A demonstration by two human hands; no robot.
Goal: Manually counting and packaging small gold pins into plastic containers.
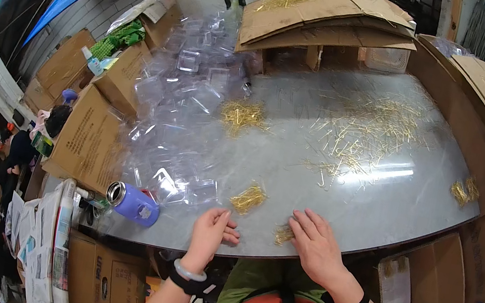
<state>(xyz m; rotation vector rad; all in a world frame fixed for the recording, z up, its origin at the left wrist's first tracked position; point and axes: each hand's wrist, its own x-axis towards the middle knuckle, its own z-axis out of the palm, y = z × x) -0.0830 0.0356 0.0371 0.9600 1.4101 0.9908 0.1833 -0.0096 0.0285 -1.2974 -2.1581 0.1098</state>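
Note:
My left hand (214, 235) hovers at the table's front edge, fingers loosely bent and apart, with nothing visible in it. My right hand (315, 245) is open, its fingers stretched over the tabletop beside a small pile of gold wire hooks (283, 235); the thumb side is close against the pile, and I cannot tell whether it touches. Just beyond my left hand lies another small heap of gold hooks (248, 199). A larger heap (242, 117) sits farther back, next to clear plastic boxes (177, 133). Many loose hooks (368, 135) are scattered over the far right.
A purple bottle (138, 204) without a lid stands at the front left of the grey table (278, 171). Cardboard (330, 21) forms a raised shelf at the back. Small gold bundles (464, 191) lie near the right edge. Cardboard boxes (88, 140) border the left.

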